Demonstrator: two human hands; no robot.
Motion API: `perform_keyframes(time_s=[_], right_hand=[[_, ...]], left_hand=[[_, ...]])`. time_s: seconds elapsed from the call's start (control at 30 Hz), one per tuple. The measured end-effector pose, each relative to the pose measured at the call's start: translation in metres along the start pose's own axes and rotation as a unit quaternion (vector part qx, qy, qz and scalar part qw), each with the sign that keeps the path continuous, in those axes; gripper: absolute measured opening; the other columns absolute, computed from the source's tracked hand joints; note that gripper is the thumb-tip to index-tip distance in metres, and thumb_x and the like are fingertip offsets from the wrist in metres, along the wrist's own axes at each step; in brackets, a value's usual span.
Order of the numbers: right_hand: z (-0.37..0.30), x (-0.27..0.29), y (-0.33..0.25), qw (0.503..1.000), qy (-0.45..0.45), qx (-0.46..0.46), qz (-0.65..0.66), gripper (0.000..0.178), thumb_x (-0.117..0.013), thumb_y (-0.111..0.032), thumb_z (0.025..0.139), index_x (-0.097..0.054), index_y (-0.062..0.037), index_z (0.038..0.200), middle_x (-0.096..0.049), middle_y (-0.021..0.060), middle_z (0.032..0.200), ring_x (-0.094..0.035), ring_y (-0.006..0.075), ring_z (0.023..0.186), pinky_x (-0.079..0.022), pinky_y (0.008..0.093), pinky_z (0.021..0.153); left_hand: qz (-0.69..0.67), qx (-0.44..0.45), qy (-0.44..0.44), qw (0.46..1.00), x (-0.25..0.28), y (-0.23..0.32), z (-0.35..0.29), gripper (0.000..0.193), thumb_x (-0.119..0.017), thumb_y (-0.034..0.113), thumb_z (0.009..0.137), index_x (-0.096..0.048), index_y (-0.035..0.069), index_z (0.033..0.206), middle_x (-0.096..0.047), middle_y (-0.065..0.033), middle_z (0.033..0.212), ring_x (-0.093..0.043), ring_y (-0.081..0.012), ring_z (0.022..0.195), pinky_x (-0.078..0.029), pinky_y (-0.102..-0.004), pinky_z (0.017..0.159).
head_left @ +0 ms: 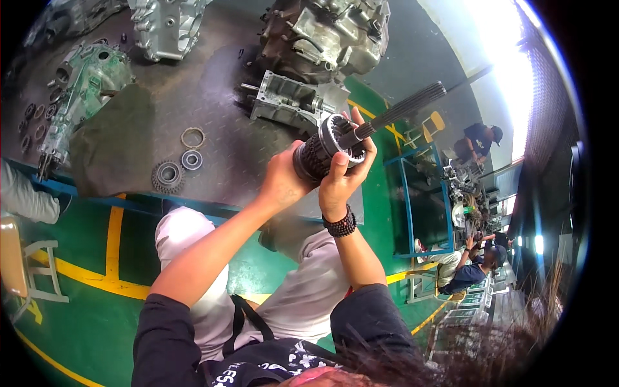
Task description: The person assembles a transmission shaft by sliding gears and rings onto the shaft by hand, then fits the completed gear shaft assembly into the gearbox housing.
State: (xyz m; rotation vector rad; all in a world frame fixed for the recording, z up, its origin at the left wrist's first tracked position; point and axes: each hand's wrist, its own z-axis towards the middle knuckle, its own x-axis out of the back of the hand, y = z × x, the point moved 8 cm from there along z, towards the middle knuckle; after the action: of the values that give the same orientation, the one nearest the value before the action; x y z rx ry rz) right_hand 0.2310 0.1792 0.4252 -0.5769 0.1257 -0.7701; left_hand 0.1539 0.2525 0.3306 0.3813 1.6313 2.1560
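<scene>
Together, both hands held up the gear shaft (pixel 394 115), right of the frame's middle. The left hand (pixel 282 177) had its fingers curled around the gears (pixel 312 157); the right hand (pixel 342 186) spread its fingers wider, hugging the toothed ring (pixel 329 135), likely to share the weight. Lengthwise, the shaft slanted, thin end pointing upper right.

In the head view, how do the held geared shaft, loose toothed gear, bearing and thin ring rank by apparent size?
1. Held geared shaft
2. Loose toothed gear
3. Bearing and thin ring: too alike across to rank.
</scene>
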Motion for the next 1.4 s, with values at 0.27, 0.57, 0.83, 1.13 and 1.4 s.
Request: perform_keyframes(time_s=[0.27, 0.57, 0.83, 1.13, 1.4], right_hand=[[0.011, 0.009, -0.011, 0.995, -0.063, -0.044, -0.064, 0.074, -0.081, -0.032, 0.086, -0.043, 0.0048, 0.138, -0.058, 0.0199, 0.135, -0.06, 0.0237, 0.12, -0.046, 0.0358, 0.106], [0.011, 0.003, -0.011, 0.966, -0.103, -0.231, -0.059, 0.075, -0.088, -0.016, 0.077, -0.048, 0.0005, 0.138, -0.064, 0.011, 0.122, -0.064, 0.0168, 0.11, -0.05, 0.0306, 0.099], [0.002, -0.002, -0.017, 0.981, -0.025, -0.147, -0.125, 0.072, -0.088, -0.019, 0.082, -0.046, 0.0043, 0.136, -0.06, 0.0135, 0.128, -0.061, 0.0188, 0.115, -0.048, 0.0307, 0.102], [-0.009, -0.002, -0.013, 0.979, 0.007, -0.112, -0.173, 0.077, -0.091, -0.023, 0.079, -0.041, 0.002, 0.133, -0.055, 0.0128, 0.125, -0.059, 0.0174, 0.114, -0.046, 0.0288, 0.1], [-0.01, -0.001, -0.009, 0.973, 0.033, -0.123, -0.193, 0.081, -0.091, -0.022, 0.078, -0.037, 0.0012, 0.134, -0.054, 0.0152, 0.124, -0.06, 0.0179, 0.111, -0.046, 0.0291, 0.1]], left_hand=[[-0.035, -0.012, -0.002, 0.999, 0.005, -0.004, 0.001, 0.049, -0.087, 0.014, 0.064, -0.061, 0.005, 0.105, -0.073, -0.0189, 0.095, -0.07, -0.0403, 0.095, -0.055, -0.0413, 0.079], [-0.015, -0.042, 0.007, 0.999, 0.001, -0.006, -0.002, 0.047, -0.088, 0.019, 0.069, -0.061, 0.005, 0.105, -0.073, -0.0155, 0.094, -0.072, -0.0338, 0.092, -0.056, -0.0381, 0.077], [-0.011, -0.024, 0.035, 0.999, 0.001, -0.007, 0.0, 0.045, -0.088, 0.021, 0.071, -0.061, 0.005, 0.102, -0.073, -0.0177, 0.092, -0.072, -0.0372, 0.09, -0.056, -0.0403, 0.075], [-0.032, -0.03, 0.082, 0.996, 0.003, -0.006, -0.009, 0.038, -0.085, 0.02, 0.074, -0.06, 0.006, 0.099, -0.072, -0.0181, 0.088, -0.071, -0.0405, 0.088, -0.056, -0.043, 0.073], [-0.03, -0.054, 0.108, 0.992, 0.002, -0.005, -0.013, 0.04, -0.085, 0.023, 0.075, -0.059, 0.005, 0.1, -0.072, -0.0174, 0.087, -0.071, -0.0404, 0.088, -0.056, -0.0432, 0.074]])
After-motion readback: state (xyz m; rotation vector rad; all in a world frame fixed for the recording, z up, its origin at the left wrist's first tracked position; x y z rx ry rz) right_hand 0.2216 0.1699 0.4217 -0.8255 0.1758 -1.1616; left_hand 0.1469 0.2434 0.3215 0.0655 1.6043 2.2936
